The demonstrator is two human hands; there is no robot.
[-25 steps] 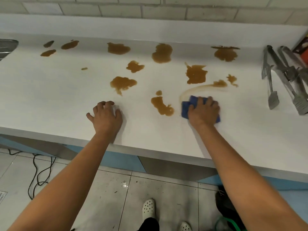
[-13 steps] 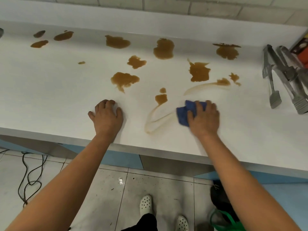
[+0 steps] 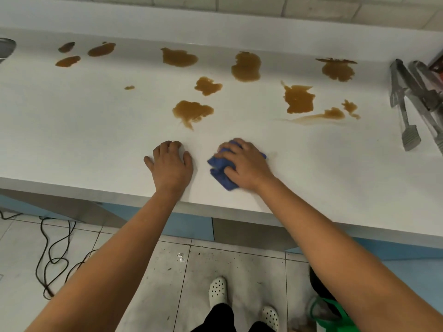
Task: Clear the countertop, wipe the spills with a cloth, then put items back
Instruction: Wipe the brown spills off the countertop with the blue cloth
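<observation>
A white countertop (image 3: 96, 130) carries several brown spills, the nearest one (image 3: 191, 112) just beyond my hands, others at the back (image 3: 245, 67) and to the right (image 3: 298, 99). My right hand (image 3: 244, 165) presses a crumpled blue cloth (image 3: 220, 170) flat on the counter near its front edge. My left hand (image 3: 171, 166) rests palm-down beside it, fingers curled, holding nothing. A thin brown smear (image 3: 314, 117) trails left from a spill at the right.
Two metal tongs (image 3: 407, 104) lie at the right end of the counter beside a red object (image 3: 437, 62). A metal rim (image 3: 6, 47) shows at the far left. Below are a tiled floor, a black cable (image 3: 55, 250) and a green bag (image 3: 333, 315).
My right hand has swept the cloth leftward and toward the front edge, next to my left hand. The brown spill and smear in front of me are gone.
</observation>
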